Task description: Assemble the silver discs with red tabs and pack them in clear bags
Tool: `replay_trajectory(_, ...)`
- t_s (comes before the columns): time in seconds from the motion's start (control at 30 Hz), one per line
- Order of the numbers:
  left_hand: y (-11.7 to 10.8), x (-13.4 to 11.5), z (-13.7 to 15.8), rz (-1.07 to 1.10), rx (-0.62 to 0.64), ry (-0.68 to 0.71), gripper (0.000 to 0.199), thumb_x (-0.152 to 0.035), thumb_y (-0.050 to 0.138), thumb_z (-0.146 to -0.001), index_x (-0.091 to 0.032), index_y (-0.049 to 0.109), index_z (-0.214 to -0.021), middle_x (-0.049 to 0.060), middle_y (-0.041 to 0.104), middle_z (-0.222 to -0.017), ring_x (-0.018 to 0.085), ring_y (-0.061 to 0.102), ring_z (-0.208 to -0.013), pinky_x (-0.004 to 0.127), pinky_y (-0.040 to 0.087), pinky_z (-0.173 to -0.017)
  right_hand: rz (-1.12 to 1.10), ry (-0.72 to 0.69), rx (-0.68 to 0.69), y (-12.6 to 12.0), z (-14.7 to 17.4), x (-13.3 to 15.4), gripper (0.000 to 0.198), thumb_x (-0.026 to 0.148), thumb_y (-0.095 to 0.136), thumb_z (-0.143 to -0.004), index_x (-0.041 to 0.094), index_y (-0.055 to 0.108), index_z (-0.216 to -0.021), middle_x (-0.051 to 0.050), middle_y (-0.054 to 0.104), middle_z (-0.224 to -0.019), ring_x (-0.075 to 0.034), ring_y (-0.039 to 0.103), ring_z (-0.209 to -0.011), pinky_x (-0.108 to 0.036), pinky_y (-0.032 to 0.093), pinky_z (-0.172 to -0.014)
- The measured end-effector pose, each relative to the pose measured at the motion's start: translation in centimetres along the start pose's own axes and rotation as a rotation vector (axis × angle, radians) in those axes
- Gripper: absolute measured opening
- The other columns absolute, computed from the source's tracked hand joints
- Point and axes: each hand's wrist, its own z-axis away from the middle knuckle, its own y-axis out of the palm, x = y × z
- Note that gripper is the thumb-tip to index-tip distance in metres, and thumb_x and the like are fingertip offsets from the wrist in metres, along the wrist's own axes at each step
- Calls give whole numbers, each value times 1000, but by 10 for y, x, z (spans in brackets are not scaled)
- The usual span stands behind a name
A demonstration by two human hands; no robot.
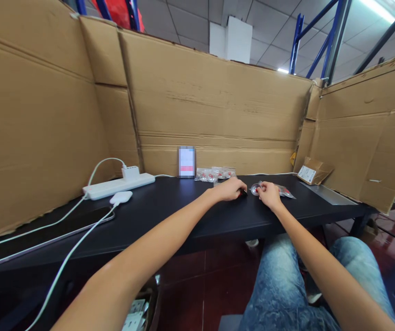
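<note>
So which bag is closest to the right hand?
The clear bag just to the right of the right hand; the other bags sit together beside the screen.

On table (169,207): power strip (142,181) left of screen (186,162), bags (214,174) right; cardboard wall (218,101) behind.

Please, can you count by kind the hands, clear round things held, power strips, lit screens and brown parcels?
Hands: 2, left hand and right hand
Clear round thing in right hand: 1
White power strip: 1
Lit screen: 1
Brown parcel: 1
Total: 6
</note>
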Motion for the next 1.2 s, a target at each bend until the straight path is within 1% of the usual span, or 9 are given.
replay_trajectory(0.17,2,-3,-1,42,32,-37,34,-4,49,-65,-20,75,-82,3,74,-83,18,66,-78,26,46,-74,44,9,-37,0,-16,-11,14,11,58,-67,18,69,-72,-3,68,-63,-17,62,-62,-25,44,-63)
replay_trajectory(0.3,-1,-4,-1,45,20,-61,31,-11,49,-71,-19,75,-84,4,74,-84,18,66,-78,26,45,-75,25,2,-40,-3,-19,-17,17,14,55,-70,17,71,-76,-5,70,-67,-18,63,-66,-26,45,-65)
replay_trajectory(0.5,6,-2,-4,130,-19,-130,25,-17,48,-77,-16,73,-76,5,71,-72,17,63,-67,26,45,-67,61,-89,67,-7,-10,-11,19,17,55,-75,17,71,-85,-2,69,-65,-16,62,-61,-24,45,-63)
replay_trajectory(0.6,16,2,-6,185,-118,-176,29,-9,52,-69,-13,71,-90,6,72,-83,17,65,-74,25,47,-69,226,-149,97,-7,-5,-4,15,15,56,-76,16,70,-81,-7,70,-76,-19,63,-72,-27,44,-68)
replay_trajectory(0.73,26,9,-10,322,-210,-243,45,-3,53,-65,-12,63,-107,5,70,-85,15,65,-75,23,49,-66,385,-296,-8,-10,6,11,18,16,52,-84,16,68,-91,-12,65,-93,-23,59,-91,-30,42,-79)
replay_trajectory(0.8,26,11,-12,358,-229,-288,41,-3,55,-65,-13,62,-104,4,69,-81,15,65,-73,23,50,-65,434,-418,-6,-13,13,19,20,19,47,-90,17,66,-98,-11,62,-97,-22,57,-92,-29,41,-80)
replay_trajectory(0.93,23,8,-13,462,-276,-379,28,-5,59,-68,-12,63,-94,3,68,-77,15,65,-71,24,50,-65,435,-580,117,-19,22,29,23,30,45,-96,21,62,-106,-8,59,-99,-19,57,-89,-26,41,-75)
replay_trajectory(1.07,23,0,-13,750,-249,-410,17,-4,56,-73,-11,63,-87,3,66,-70,13,64,-61,26,51,-62,493,-601,207,-21,23,32,22,35,48,-95,21,61,-108,-7,58,-100,-18,58,-88,-24,39,-70)
replay_trajectory(1.2,26,-4,-14,917,-247,-423,11,-2,57,-73,-10,61,-79,2,63,-65,11,62,-55,26,51,-59,530,-606,226,-21,22,33,16,28,48,-94,20,61,-100,-8,61,-98,-18,59,-87,-25,38,-69)
